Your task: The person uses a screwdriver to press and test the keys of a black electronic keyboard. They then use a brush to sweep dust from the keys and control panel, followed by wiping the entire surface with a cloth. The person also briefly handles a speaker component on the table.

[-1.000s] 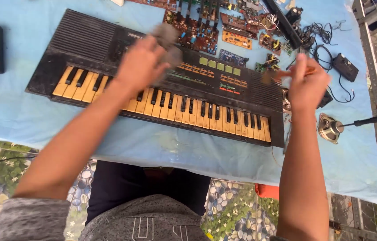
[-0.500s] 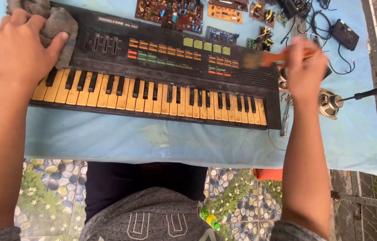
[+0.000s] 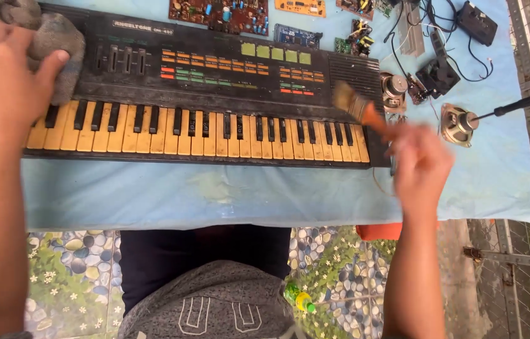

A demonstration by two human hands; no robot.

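A black electronic keyboard (image 3: 215, 94) with yellowed keys lies across a light blue cloth-covered table (image 3: 215, 194). My left hand (image 3: 1, 88) presses a grey rag (image 3: 52, 37) against the keyboard's top left corner. My right hand (image 3: 418, 163) grips the orange handle of a paintbrush (image 3: 353, 107); its bristles touch the keyboard's right end near the speaker grille. The right hand and brush are motion-blurred.
Several circuit boards (image 3: 218, 12) lie behind the keyboard. At the right sit two small loudspeakers (image 3: 456, 122), a black-handled screwdriver (image 3: 509, 107), black adapters and wires (image 3: 472, 22). Below the table's front edge are my legs and a pebble-patterned floor (image 3: 70, 263).
My left hand carried the rag from the keyboard's middle to its top left corner. My right hand dropped lower and swept the brush onto the keyboard's right end. The view came closer.
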